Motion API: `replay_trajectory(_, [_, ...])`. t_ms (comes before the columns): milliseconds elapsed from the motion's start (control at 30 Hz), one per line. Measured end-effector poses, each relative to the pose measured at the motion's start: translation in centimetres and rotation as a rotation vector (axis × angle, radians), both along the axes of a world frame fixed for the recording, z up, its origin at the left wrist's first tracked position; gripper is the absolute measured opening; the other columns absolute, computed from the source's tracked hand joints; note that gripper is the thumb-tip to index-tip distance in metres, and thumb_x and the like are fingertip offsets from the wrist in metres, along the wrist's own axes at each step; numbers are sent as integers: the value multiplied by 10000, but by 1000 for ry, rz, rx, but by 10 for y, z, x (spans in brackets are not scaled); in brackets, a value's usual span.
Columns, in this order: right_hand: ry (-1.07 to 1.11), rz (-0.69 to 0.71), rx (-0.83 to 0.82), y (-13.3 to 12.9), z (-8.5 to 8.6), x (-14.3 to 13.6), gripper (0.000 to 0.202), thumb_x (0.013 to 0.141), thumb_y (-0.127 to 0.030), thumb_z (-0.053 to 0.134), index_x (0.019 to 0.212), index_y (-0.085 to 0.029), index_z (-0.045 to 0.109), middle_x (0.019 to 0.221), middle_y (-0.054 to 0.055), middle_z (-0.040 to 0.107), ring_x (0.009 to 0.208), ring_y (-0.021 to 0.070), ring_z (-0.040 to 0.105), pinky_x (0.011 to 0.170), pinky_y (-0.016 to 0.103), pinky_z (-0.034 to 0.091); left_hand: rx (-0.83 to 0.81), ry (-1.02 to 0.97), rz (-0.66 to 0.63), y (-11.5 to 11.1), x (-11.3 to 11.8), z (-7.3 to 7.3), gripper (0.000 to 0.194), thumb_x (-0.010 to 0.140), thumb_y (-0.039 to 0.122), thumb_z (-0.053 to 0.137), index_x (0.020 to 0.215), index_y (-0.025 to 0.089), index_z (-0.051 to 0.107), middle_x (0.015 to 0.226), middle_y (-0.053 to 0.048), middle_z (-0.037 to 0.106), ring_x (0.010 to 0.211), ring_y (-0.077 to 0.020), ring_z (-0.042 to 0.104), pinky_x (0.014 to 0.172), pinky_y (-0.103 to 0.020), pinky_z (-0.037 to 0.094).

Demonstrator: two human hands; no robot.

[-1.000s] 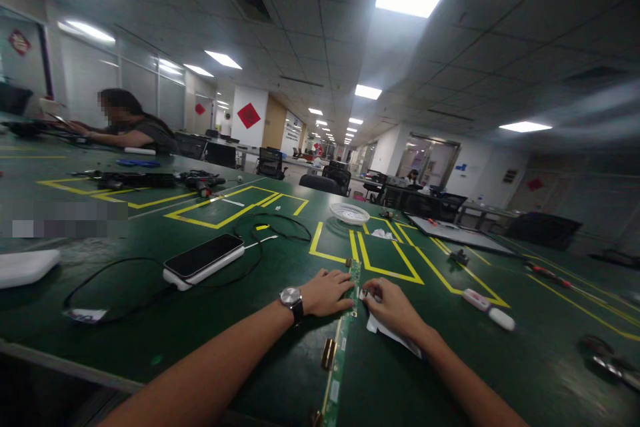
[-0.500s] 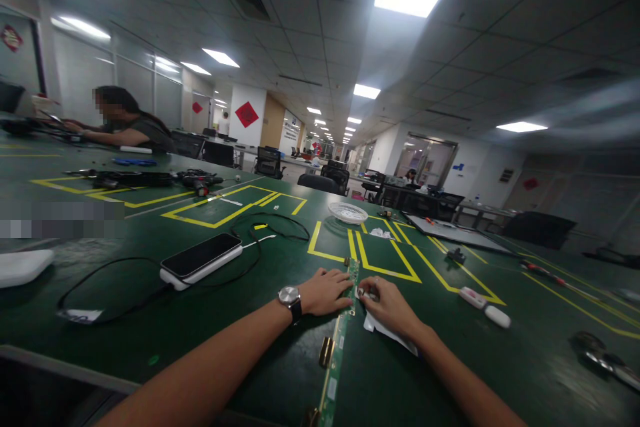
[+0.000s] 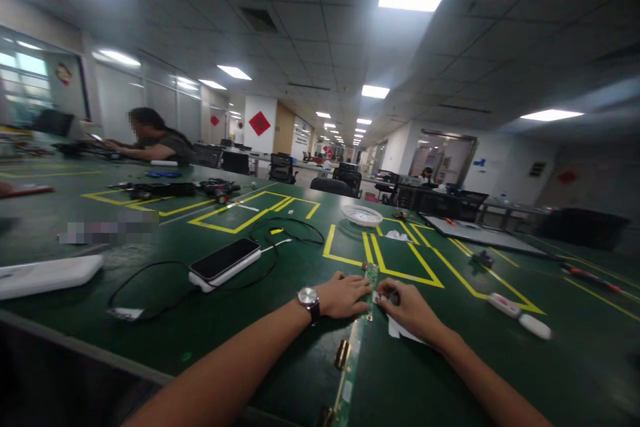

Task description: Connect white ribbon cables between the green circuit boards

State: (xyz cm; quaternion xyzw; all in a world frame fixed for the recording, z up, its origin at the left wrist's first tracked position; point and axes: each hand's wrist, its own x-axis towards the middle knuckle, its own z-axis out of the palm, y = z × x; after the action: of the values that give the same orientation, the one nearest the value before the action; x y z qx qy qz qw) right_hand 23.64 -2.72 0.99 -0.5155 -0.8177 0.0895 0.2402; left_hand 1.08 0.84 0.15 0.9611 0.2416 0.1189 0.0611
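A long, narrow green circuit board [image 3: 350, 363] with brass-coloured parts along its left side runs from the near edge up to my hands. My left hand [image 3: 345, 295], with a watch [image 3: 309, 298] on the wrist, lies flat with its fingers stretched out, the tips resting on the board's upper part. Just right of the board, my right hand [image 3: 407, 307] is closed in a pinch at its edge. Something small and whitish shows at those fingertips, too small to name. A white paper-like sheet [image 3: 395, 328] lies partly hidden under my right hand.
Left of my hands, a phone [image 3: 225, 260] lies on a white block beside a black cable [image 3: 143, 265]. A white basket [image 3: 361, 215] stands beyond the board. At right is an open white case [image 3: 504, 305]. A person [image 3: 155, 137] sits across the green table.
The view has turned left, so everything appears shifted right. My left hand stays on the circuit board and my right hand stays pinched at its edge.
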Motion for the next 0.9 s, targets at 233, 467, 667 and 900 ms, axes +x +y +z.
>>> replay_trajectory(233, [-13,-15,-27,7,-5,3,194,844,-360,566,932,-222,669,860,26,695,790,199,620,705,296,454,10,-28,6,1,1,0,505,997,479,351,1410,194,411,1520,-152,388,1385,-311,370,1009,-580,345])
replay_trajectory(467, [13,101,31,8,-4,7,238,900,-389,535,1028,-224,650,1142,79,664,1077,244,591,966,378,449,1,-64,13,0,1,-1,503,989,464,383,1419,202,361,1548,-128,344,1401,-306,343,1031,-574,345])
replay_trajectory(667, [-23,208,-23,7,1,-1,368,964,-421,431,1226,-259,633,1387,74,560,1285,251,487,1130,430,334,157,-299,241,-1,0,11,287,985,228,377,1250,196,480,1493,-68,427,1349,-212,402,1066,-407,365])
replay_trajectory(900, [-237,-126,53,27,-8,25,483,972,-481,290,1202,-291,670,1341,47,622,1305,292,489,1158,557,234,247,-264,293,-3,-6,15,281,993,279,430,1255,213,509,1439,-50,477,1287,-209,434,1045,-390,379])
